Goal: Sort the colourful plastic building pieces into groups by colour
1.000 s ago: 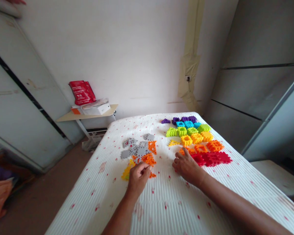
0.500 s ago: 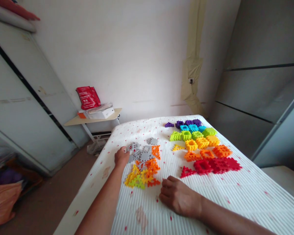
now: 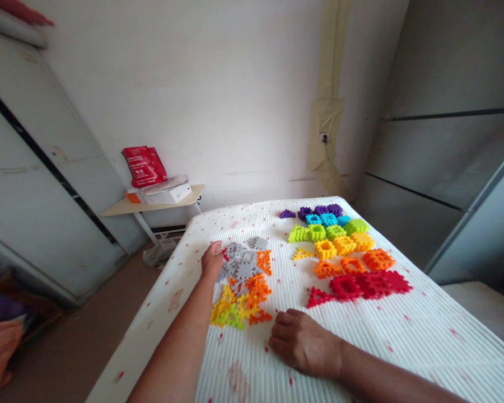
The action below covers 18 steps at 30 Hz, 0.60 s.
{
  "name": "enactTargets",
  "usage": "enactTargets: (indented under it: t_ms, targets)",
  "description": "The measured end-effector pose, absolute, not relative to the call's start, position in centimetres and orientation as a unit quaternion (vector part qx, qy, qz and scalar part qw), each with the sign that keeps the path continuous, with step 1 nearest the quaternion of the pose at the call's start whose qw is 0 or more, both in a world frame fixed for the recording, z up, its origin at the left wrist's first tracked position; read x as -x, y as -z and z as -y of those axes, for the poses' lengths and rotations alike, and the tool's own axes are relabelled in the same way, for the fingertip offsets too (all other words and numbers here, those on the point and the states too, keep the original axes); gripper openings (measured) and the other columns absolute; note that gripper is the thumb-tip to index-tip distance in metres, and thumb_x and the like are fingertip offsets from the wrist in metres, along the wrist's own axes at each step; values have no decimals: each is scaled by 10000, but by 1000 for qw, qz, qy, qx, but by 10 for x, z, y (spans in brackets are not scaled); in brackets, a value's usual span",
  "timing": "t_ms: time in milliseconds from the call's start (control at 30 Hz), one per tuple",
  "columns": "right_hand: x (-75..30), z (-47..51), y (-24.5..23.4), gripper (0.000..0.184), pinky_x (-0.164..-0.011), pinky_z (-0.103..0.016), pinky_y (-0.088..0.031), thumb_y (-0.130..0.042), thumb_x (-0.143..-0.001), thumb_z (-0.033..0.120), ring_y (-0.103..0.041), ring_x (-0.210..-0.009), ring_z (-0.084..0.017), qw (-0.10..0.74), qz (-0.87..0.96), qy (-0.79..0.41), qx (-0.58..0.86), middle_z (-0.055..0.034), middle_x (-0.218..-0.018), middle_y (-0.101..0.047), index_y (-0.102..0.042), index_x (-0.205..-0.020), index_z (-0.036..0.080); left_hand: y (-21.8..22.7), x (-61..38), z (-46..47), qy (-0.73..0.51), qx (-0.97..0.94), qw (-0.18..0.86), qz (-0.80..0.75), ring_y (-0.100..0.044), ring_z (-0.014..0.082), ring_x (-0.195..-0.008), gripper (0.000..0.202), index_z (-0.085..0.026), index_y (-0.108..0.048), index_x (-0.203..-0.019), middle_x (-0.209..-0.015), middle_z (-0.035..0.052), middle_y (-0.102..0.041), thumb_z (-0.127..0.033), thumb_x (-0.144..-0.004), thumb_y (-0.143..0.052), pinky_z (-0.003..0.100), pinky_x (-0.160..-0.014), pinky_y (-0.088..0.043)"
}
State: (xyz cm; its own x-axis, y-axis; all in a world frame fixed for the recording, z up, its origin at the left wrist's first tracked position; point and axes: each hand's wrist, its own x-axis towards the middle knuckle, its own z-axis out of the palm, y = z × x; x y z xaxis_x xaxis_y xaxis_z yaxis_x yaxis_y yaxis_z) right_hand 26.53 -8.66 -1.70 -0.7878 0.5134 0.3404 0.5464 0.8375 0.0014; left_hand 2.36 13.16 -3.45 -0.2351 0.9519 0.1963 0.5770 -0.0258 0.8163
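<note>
My left hand (image 3: 212, 262) is at the left edge of a loose pile of toothed interlocking blocks. Its fingers are closed at a small red toothed block (image 3: 225, 255), mostly hidden beside the grey blocks (image 3: 244, 267). Nearer to me in the same pile lie orange blocks (image 3: 258, 288), yellow blocks (image 3: 223, 302) and a lime green block (image 3: 233, 318). My right hand (image 3: 304, 342) rests on the bed cover, fingers curled into a loose fist; nothing shows in it. Beyond it, a red triangular block (image 3: 318, 296) begins a row of red blocks (image 3: 373, 284).
More blocks lie in rows by colour on the right: orange (image 3: 378, 259), yellow (image 3: 343, 244), lime green (image 3: 335, 232), blue (image 3: 328, 219) and purple (image 3: 321, 210). They lie on a white ribbed bed cover (image 3: 210, 221). A small table (image 3: 117, 208) holds red packets (image 3: 145, 167) and a white box (image 3: 168, 193).
My left hand has shifted slightly up over the pile's left edge, and more red shows by its fingertips. My right hand stays resting in place. The whole view has shifted slightly.
</note>
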Motion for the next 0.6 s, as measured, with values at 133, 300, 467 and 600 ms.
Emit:
enactTargets:
  t_ms: [133, 300, 467, 600]
  targets:
    - [-265, 86, 18, 250, -601, -315, -298, -398, -951, 247, -468, -734, -152, 163, 944, 51, 282, -3, -723, -568, -494, -730, 179, 39, -15, -130, -405, -584, 204, -673, -590, 234, -1037, 505, -190, -636, -1040, -1047, 69, -680, -48, -556, -642, 297, -896, -425]
    - [-264, 84, 21, 267, -607, -308, -305, -381, -956, 261, -469, -739, -147, 163, 944, 49, 282, -3, -730, -567, -500, -732, 177, 37, -16, -136, -380, -586, 196, -688, -615, 241, -935, 483, -190, -649, -986, -954, 75, -691, -61, -521, -676, 320, -852, -429]
    - [-263, 84, 23, 266, -609, -312, -302, -387, -948, 251, -465, -738, -144, 162, 940, 45, 295, 0, -729, -568, -499, -717, 180, 37, -16, -137, -407, -554, 190, -701, -617, 246, -847, 512, -183, -637, -989, -806, 48, -669, -92, -490, -705, 349, -817, -435]
    - [-264, 84, 21, 258, -606, -309, -305, -387, -946, 253, -462, -737, -143, 157, 942, 49, 294, 4, -734, -566, -490, -720, 180, 41, -4, -128, -481, -512, 195, -684, -603, 168, -729, 575, -195, -572, -1110, -801, 4, -633, -130, -547, -669, 296, -750, -463]
